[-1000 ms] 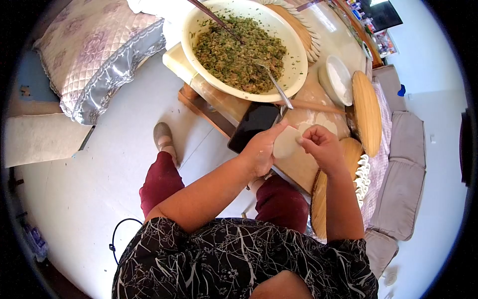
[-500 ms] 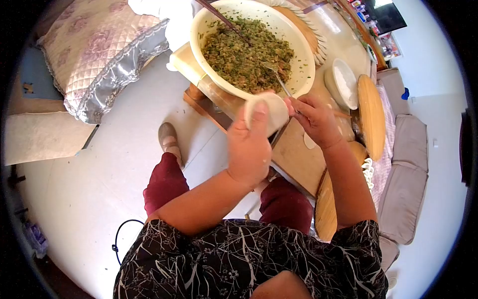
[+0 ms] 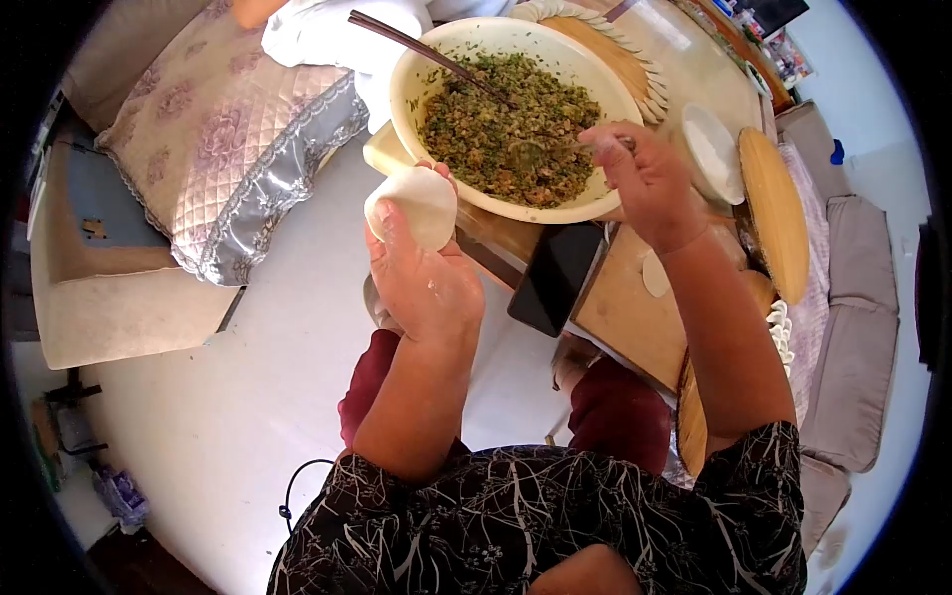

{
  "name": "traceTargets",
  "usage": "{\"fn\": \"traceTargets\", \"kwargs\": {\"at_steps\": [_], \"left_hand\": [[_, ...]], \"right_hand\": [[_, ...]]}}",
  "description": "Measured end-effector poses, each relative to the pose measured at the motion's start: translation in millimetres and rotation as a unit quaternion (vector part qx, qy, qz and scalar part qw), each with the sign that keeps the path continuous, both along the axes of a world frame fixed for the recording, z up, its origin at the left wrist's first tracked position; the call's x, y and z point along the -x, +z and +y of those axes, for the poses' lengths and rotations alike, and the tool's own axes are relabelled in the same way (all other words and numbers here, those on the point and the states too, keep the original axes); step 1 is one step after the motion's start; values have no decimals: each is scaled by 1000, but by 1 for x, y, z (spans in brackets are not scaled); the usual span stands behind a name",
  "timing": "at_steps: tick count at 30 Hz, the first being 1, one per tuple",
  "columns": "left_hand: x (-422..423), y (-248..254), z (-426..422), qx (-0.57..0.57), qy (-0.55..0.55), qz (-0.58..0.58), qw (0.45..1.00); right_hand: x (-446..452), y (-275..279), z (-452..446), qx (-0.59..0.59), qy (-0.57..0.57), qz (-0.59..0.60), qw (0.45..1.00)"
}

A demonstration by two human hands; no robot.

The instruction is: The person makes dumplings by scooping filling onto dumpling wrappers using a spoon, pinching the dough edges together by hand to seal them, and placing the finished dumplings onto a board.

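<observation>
Left hand [image 3: 424,283], partly hidden, grasps round white dough wrapper [image 3: 424,203]; right hand [image 3: 650,186] grips silvery metal utensil [image 3: 528,154], tip blurred in green-flecked brown filling [image 3: 466,134]

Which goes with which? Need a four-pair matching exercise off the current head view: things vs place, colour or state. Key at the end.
Column one:
1. Round dough wrapper
2. Chopsticks
3. Smartphone
4. Quilted cover

Column two:
A. Black, lying beside the wooden board
B. Floral, with a shiny grey frill
C. Held in the left hand
D. Lower ends in the chopped filling, upper ends past the rim of the big cream bowl

Pairs: 1-C, 2-D, 3-A, 4-B
</observation>
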State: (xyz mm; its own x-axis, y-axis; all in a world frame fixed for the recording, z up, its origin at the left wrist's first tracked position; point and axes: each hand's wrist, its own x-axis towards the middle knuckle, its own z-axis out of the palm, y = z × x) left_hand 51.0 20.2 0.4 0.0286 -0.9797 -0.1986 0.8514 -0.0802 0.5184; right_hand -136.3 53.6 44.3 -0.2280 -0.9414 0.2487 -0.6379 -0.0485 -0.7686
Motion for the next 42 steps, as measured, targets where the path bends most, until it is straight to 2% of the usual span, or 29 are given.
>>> {"fn": "traceTargets", "kwargs": {"at_steps": [4,6,9,10,12,15,19,21,22,27,33,42], "left_hand": [[-1,-4,-2,13,-9,-1,1000],[-1,-5,-3,5,-16,13,1000],[-1,-9,-3,12,-23,13,1000],[-1,-9,-3,13,-22,13,1000],[1,-9,-3,-2,-32,15,999],[3,-11,-3,4,-38,8,999],[4,-5,-2,-10,-37,13,999],[5,-4,-1,-7,-39,10,999],[6,-4,-1,-8,-38,10,999],[10,-6,1,30,-67,13,997],[20,-3,5,9,-95,41,995],[40,-4,9,-1,-148,115,982]], "right_hand": [[-7,-6,1,3,20,12,1000],[-5,-4,0,-29,13,-62,998],[-3,1,-1,-76,5,-82,994],[-1,2,-1,-76,6,-81,994],[6,3,-2,-92,-37,-170,981],[15,0,-2,-89,-60,-233,967],[27,-3,2,-115,-85,-279,950],[34,-12,3,-122,-136,-372,910],[35,-14,4,-123,-135,-372,910],[35,-15,11,-103,-268,-458,841],[35,-8,19,-50,-277,-502,818],[8,14,35,39,-190,-499,845]]}}
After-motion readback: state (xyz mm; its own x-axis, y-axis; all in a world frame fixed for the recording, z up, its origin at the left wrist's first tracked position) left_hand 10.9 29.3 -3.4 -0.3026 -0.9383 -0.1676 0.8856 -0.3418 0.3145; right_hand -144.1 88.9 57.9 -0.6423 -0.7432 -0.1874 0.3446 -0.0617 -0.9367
